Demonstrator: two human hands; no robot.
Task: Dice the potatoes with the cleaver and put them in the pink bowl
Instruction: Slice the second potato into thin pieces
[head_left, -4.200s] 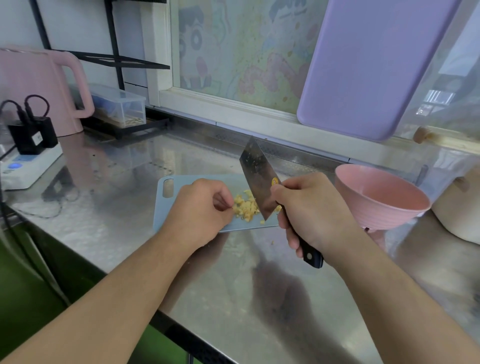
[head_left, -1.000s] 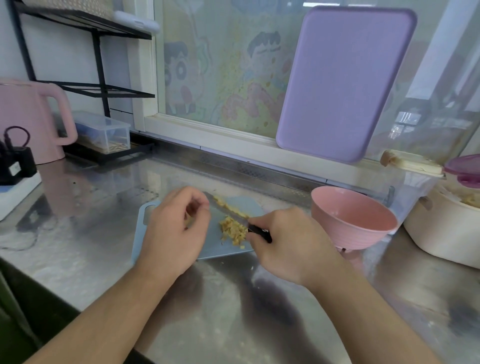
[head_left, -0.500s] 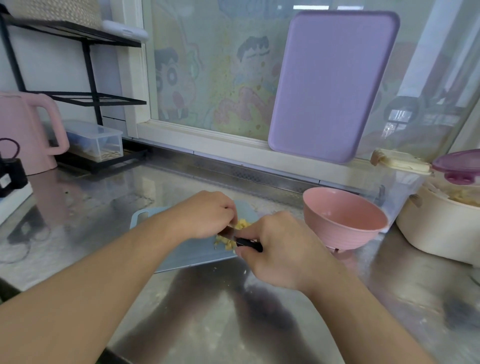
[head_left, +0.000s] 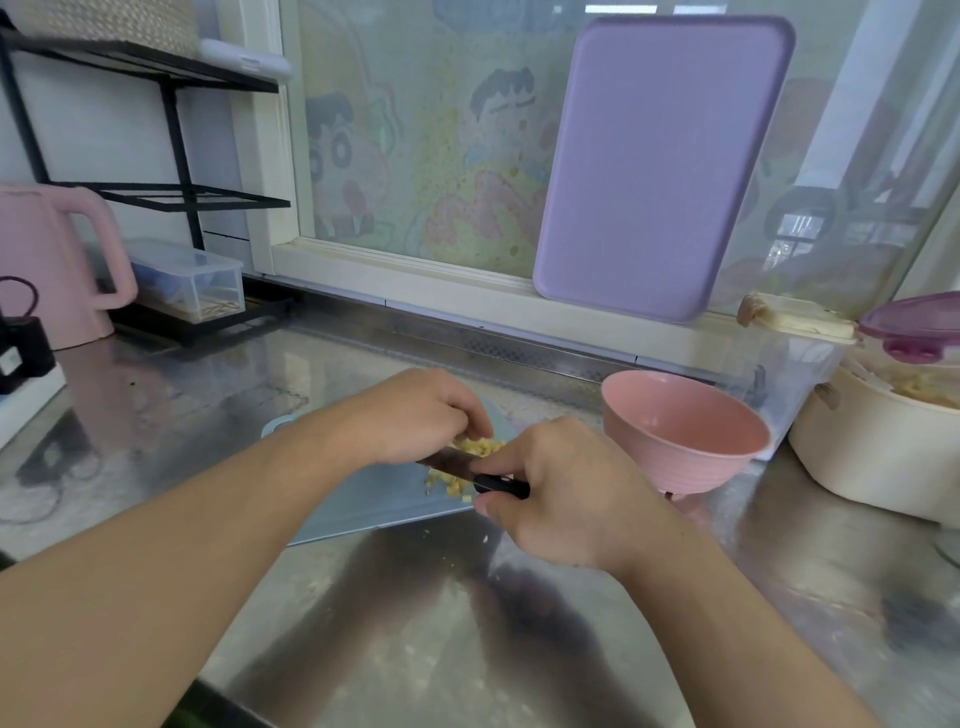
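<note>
A small pile of yellow diced potato (head_left: 475, 448) lies on the flat blade of the cleaver (head_left: 448, 463), over the pale blue cutting board (head_left: 374, 501). More dice (head_left: 451, 486) sit on the board just under the blade. My right hand (head_left: 563, 488) grips the cleaver's black handle (head_left: 501, 486). My left hand (head_left: 423, 415) is cupped over the far side of the pile, fingertips touching the dice. The pink bowl (head_left: 683, 434) stands empty to the right of the board, tilted towards it.
The steel counter (head_left: 519, 634) carries a cream pot (head_left: 883, 457) with a purple lid at the right, and a clear box (head_left: 779, 384) behind the bowl. A purple board (head_left: 660, 166) leans on the window. A pink kettle (head_left: 52, 265) and black rack (head_left: 176, 197) stand left.
The cleaver went from upright to lying flat under the dice. My left hand has moved onto the pile against the blade. The view has shifted left and up.
</note>
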